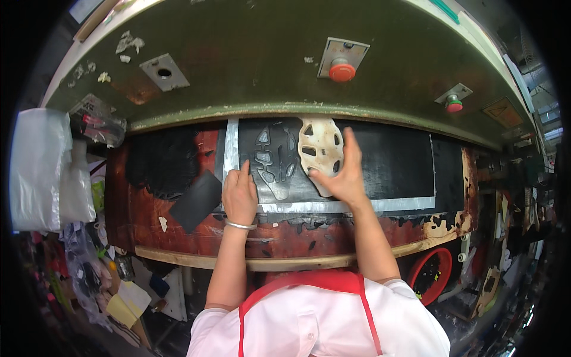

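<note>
Green panel [238, 80] ran along the far side of the cream plate [319, 157], with one red button [342, 72] just above the plate and slightly right, a second button [454, 106] farther right, and a warning label [502, 111] beyond that. Worn red bench [267, 233] showed on the plate's near side.

Plate lay on a black sheet [392, 160], long way running near to far, several slots through it. Pale strip [380, 204] edged the sheet on the plate's near side and again well to its left. Dark slotted shape [278, 172] sat just left of the plate, also on the sheet.

Right hand [345, 172]: spread wide at the plate's right side, thumb over the near part, fingers along the right edge. Couldn't tell if it gripped or only steadied.

Left hand [239, 191]: left of the plate, partly open, index out toward the dark shape's left edge, other fingers bent. Nothing seen in it. Bangle [241, 225] on that wrist.

Farther left of the plate: loose black piece [195, 202], then a dark pile [160, 163], then clear bags [41, 169] at the far left. Red bin [434, 275] stood low, to the plate's near right.
</note>
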Motion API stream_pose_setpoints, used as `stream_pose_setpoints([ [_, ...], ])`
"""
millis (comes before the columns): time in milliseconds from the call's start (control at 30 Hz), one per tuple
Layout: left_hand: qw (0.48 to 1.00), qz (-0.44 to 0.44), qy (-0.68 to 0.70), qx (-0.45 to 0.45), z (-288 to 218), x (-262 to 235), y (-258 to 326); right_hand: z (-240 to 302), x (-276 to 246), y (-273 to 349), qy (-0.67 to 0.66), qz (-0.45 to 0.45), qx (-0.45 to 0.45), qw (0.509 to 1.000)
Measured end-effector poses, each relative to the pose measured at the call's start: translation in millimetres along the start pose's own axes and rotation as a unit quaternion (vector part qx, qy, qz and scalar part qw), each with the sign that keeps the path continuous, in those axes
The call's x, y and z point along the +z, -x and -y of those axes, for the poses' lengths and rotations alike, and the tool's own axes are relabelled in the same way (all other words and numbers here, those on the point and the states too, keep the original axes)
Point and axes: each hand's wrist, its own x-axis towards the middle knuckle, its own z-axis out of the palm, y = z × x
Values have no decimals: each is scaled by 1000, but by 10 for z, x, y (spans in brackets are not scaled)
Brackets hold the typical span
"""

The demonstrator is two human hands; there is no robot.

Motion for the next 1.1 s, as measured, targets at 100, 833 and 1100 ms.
stream_pose_setpoints([
  [100,992,25,123,-21,49,-55,-249,-280,-483,-327,-103,-181,117,971],
  [833,998,25,47,-23,-144,242,-105,-781,-1094,-172,-41,-235,238,942],
  [1100,997,26,65,-18,-139,200,272,-658,-900,883,14,21,169,985],
])
